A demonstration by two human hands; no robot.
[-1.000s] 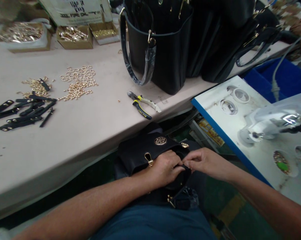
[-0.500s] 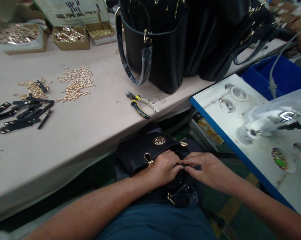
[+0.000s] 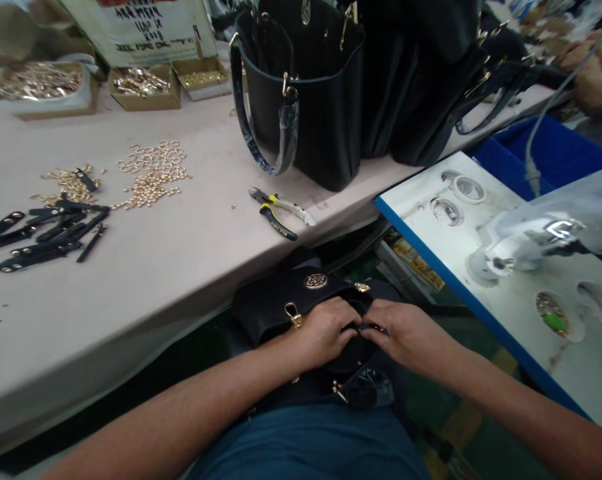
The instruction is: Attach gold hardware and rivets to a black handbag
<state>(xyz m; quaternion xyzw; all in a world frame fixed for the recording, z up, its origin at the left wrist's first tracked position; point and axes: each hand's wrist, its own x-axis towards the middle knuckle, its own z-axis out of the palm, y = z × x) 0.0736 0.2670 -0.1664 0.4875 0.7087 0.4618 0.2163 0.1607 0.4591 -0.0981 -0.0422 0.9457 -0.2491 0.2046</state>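
Note:
A black handbag (image 3: 265,307) with a round gold emblem (image 3: 315,281) and gold fittings rests across my lap. At its opening my left hand (image 3: 328,330) is closed, with thumb and fingertips pinching a thin black strap (image 3: 365,327). My right hand (image 3: 398,327) pinches the same strap from the other side, fingers bent around it. The strap's ends are hidden by my fingers and the bag. Below my hands lies a plastic-wrapped bag handle (image 3: 368,387).
On the table are cutting pliers (image 3: 278,213), black snap straps (image 3: 51,230), gold rings (image 3: 153,173) and boxes of gold hardware (image 3: 143,87). Black handbags (image 3: 311,127) stand at the back. A white sewing machine (image 3: 525,247) is on the right, beside a blue bin (image 3: 561,150).
My right hand has turned and its fingers have curled in closer to my left hand, around the strap. The view has shifted slightly; the table items stay as they were.

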